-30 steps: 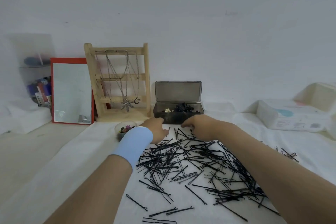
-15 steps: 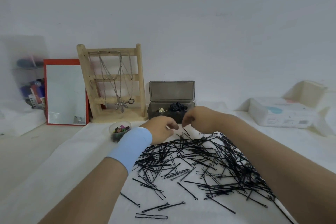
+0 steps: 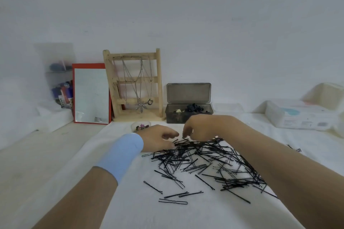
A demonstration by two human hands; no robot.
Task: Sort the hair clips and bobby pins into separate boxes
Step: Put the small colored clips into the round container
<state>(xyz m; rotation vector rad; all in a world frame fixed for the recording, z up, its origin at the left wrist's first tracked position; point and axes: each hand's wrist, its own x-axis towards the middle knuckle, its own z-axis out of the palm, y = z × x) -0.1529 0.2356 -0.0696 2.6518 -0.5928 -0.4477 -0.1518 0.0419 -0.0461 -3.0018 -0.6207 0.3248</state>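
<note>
1. The white cloth-covered tabletop [image 3: 130, 210] carries a heap of thin black metal bobby pins [image 3: 214, 160]. The heap spreads from under both hands back toward the person. Its long axes point every way, but the pins at the fingertips lie mostly crosswise.
2. A smoky grey translucent plastic box [image 3: 189, 115] stands with its lid up just beyond the right hand [image 3: 202, 128], the nearer one, with dark hair clips [image 3: 193, 107] inside.
3. The right hand and left hand [image 3: 158, 138] curl their fingers down onto the heap's far edge, close together. I cannot tell whether either pinches a pin.
4. A small clear round bowl [image 3: 141, 126] sits just beyond the left hand.
</note>
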